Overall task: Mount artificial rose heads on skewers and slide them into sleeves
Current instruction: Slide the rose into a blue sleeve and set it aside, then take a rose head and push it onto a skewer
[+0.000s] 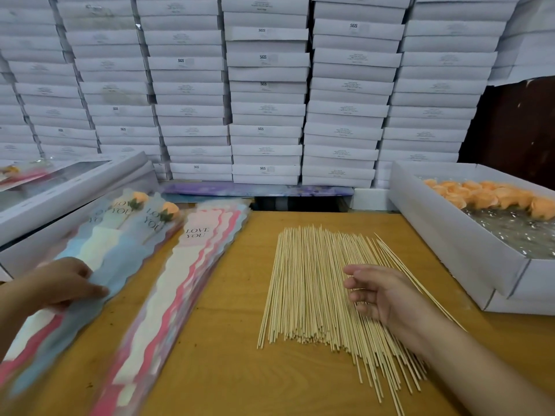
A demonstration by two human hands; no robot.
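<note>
A wide pile of bamboo skewers (312,280) lies on the wooden table. My right hand (375,292) hovers over its right side, fingers loosely curled, holding nothing I can see. My left hand (64,280) rests on a filled sleeve (120,256) at the left, thumb and fingers pinching its edge. Two mounted orange roses (141,198) sit inside the sleeves of that stack. A stack of unfilled "LOVE YOU" sleeves (192,265) lies between the hands. Loose orange rose heads (492,195) fill a white box (450,235) at the right.
White flat boxes (267,94) are stacked high along the back wall. More white boxes (75,187) stand at the far left under the filled sleeves. A bare strip of the wooden table (234,340) shows between the sleeves and the skewers.
</note>
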